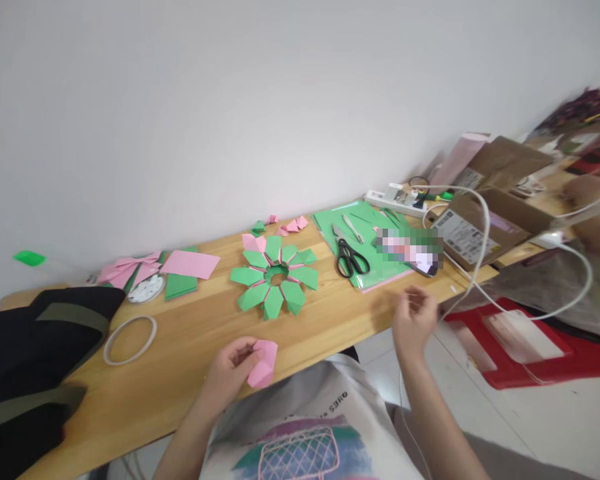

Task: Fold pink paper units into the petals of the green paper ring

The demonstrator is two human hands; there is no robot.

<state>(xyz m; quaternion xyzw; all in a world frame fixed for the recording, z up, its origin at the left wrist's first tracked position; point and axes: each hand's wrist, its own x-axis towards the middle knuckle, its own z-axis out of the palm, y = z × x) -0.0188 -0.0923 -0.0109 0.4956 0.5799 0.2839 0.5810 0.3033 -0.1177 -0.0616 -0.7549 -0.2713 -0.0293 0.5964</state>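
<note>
My left hand (233, 367) pinches a folded piece of pink paper (263, 363) near the table's front edge. Beyond it lies a ring of folded green paper petals (254, 297) with pink edges showing between them. My right hand (415, 320) is raised by the front edge on the right, its fingers curled together. Whatever those fingers hold, if anything, is too small to make out. Black-handled scissors (349, 257) and a white cutter (353, 229) rest on green paper sheets (325, 219). A phone (425, 261) lies nearest my right hand.
Pink paper (193, 263), green paper (181, 285) and a roll of white tape (130, 340) lie left. Small folded pieces (293, 227) sit behind the ring. On the right are a power strip (397, 202), an open cardboard box (495, 227), white cables (487, 233) and another person's hand (587, 193).
</note>
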